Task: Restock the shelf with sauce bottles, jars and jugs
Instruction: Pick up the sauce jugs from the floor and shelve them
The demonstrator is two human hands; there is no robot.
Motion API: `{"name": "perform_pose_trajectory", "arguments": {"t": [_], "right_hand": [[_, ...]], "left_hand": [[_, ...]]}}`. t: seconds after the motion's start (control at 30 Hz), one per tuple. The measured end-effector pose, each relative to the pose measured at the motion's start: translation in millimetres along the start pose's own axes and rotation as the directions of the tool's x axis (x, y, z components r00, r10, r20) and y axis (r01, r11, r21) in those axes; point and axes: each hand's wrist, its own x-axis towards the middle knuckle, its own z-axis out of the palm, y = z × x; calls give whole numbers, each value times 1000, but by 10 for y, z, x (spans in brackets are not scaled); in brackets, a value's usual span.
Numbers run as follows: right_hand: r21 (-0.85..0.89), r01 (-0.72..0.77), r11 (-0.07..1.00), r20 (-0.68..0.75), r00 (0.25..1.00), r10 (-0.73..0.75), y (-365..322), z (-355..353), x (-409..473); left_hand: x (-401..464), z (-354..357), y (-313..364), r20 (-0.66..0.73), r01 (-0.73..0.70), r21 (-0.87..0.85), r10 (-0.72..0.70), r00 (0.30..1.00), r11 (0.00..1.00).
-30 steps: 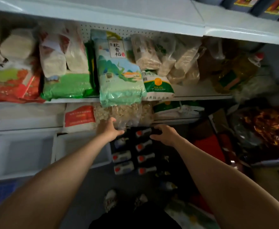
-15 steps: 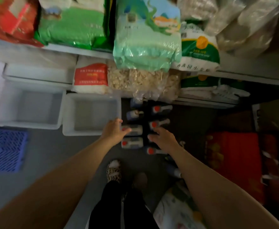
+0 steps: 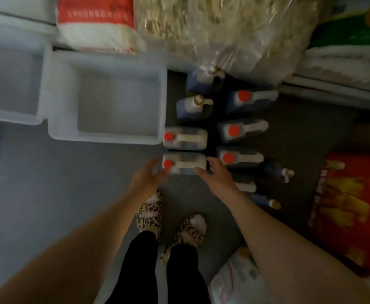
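Head view | nearest jug (image 3: pixel 184 163) – left hand (image 3: pixel 147 178), right hand (image 3: pixel 218 177) flank it, fingers spread.

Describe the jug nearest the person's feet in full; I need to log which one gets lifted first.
The nearest jug stands upright on the grey floor, seen from above: a boxy, pale plastic-looking body with dark contents, a red cap at its left end and a whitish moulded handle running right. It is the front one of the left row, just behind another red-capped jug. The left hand and right hand flank it with fingers at its near corners; blur hides whether they grip yet.
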Motion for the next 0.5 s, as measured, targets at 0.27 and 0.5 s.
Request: {"name": "perform_pose_trajectory", "arguments": {"t": [0.27,0.5], "right_hand": [[260,172,950,-162,978,-133,666,621,584],[278,207,938,-207,967,-152,949,872,599]], "left_hand": [[712,417,-579,100,-157,-174,176,979,972],[836,384,-745,-4,-274,-142,276,961,951]]}}
